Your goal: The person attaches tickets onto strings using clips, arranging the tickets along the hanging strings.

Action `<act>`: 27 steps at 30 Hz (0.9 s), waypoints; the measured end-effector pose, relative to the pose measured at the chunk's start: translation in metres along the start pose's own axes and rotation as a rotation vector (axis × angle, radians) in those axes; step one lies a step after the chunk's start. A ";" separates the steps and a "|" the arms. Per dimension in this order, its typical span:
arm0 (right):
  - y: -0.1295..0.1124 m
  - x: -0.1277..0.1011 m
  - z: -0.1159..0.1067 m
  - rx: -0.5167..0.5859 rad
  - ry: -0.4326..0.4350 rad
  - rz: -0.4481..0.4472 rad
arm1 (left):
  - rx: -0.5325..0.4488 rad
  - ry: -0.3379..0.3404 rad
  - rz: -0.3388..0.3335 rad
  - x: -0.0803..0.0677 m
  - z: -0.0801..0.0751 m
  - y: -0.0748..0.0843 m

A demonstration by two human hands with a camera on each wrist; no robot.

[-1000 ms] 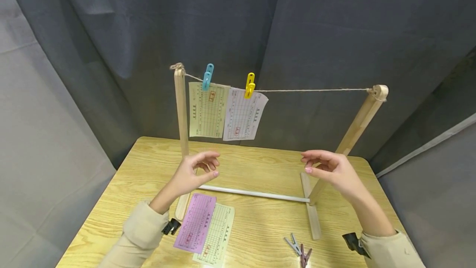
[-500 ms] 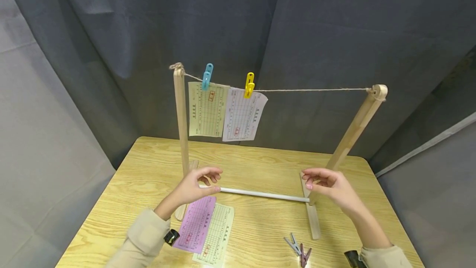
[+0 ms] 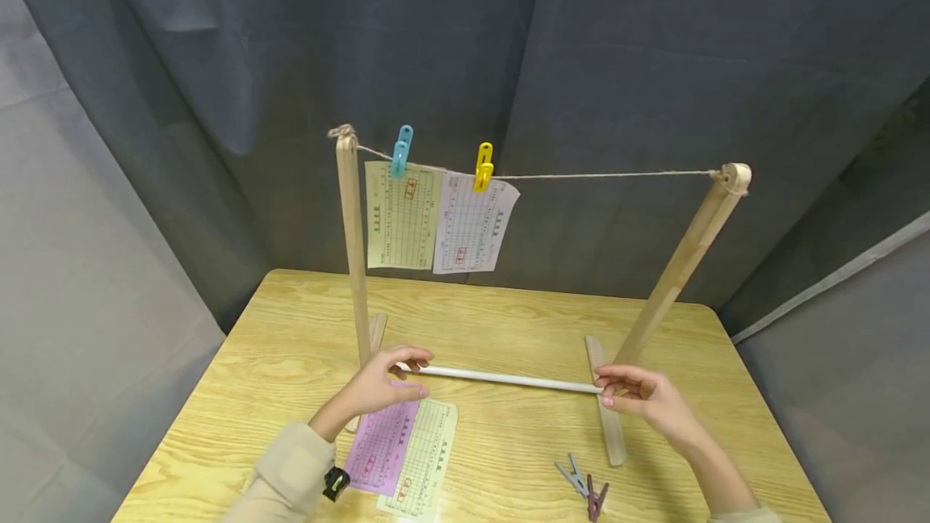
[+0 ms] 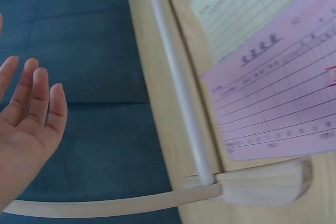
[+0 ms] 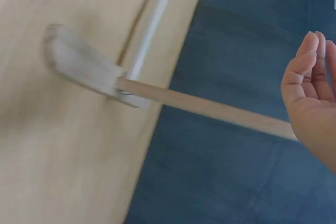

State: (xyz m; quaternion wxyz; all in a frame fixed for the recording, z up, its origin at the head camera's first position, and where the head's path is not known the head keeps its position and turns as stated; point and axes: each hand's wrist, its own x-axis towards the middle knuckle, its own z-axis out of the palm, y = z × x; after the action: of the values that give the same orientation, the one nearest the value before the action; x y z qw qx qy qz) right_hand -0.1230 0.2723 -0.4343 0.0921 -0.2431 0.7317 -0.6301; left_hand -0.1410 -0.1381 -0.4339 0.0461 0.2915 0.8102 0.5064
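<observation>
Loosely, the left hand (image 3: 387,380) hovered empty, thumb apart from its bent fingers, near the white rod (image 3: 508,379) and the purple paper (image 3: 383,446), which overlapped a green paper (image 3: 433,448) on the table (image 3: 516,462); the right hand (image 3: 645,396), likewise empty, hovered near a wooden foot (image 3: 613,436).

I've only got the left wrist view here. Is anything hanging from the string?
Observer: Yes, in the head view a yellow-green slip and a pale slip hang from the string, side by side.
Operator: Any clips lying on the table?
Observer: Two: a grey clip and a dark purple clip, near each other.
Operator: Is the right hand holding anything?
Observer: No, the right wrist view shows it empty.
</observation>
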 end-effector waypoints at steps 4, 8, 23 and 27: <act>0.013 -0.010 -0.001 -0.008 0.010 0.060 | 0.030 -0.002 -0.006 -0.002 0.005 -0.012; 0.024 -0.020 -0.003 0.007 -0.004 0.079 | 0.052 0.003 -0.030 -0.002 0.014 -0.041; 0.074 -0.052 -0.005 -0.020 -0.041 0.185 | 0.046 -0.041 -0.103 -0.008 0.035 -0.082; 0.088 -0.057 -0.007 0.011 -0.082 0.172 | 0.019 -0.052 -0.145 -0.008 0.039 -0.089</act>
State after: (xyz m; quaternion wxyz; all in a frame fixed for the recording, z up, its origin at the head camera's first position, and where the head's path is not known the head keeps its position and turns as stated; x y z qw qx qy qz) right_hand -0.0976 0.3136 -0.5275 0.1772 -0.2043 0.7420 -0.6134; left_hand -0.1578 -0.1397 -0.5301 0.1008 0.2455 0.8325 0.4863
